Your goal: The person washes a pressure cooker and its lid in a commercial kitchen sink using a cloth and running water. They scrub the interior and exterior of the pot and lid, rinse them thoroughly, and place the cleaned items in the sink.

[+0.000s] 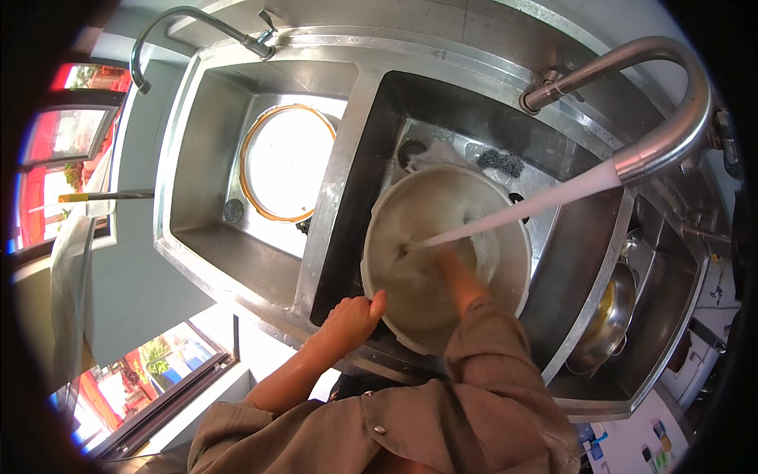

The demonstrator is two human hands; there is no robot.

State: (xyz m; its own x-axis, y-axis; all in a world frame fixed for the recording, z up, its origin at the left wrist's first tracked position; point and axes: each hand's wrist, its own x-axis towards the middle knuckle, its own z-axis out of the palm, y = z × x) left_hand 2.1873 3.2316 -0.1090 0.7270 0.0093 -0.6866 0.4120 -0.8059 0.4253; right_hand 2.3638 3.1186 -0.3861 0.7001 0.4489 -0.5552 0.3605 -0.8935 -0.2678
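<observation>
A large round metal pot (372,237) stands tilted in the middle basin of a steel sink, with cloudy water inside. My left hand (357,320) grips the pot's rim at its lower left, thumb on top. My right hand (453,258) reaches down inside the pot; its fingers are blurred and partly hidden, so whether it holds something cannot be told. A wide stream of water (533,204) runs from the thick steel faucet (657,154) into the pot, landing left of my right hand. Behind the pot lies a dark wire scouring pad (500,162) with foam about it.
In the left basin lies a round lid (288,160) with an orange-brown edge. The right basin holds a steel pan (604,323) and a small metal vessel (631,242). A thinner faucet (201,16) arches at the upper left. Basin dividers (340,195) stand beside the pot.
</observation>
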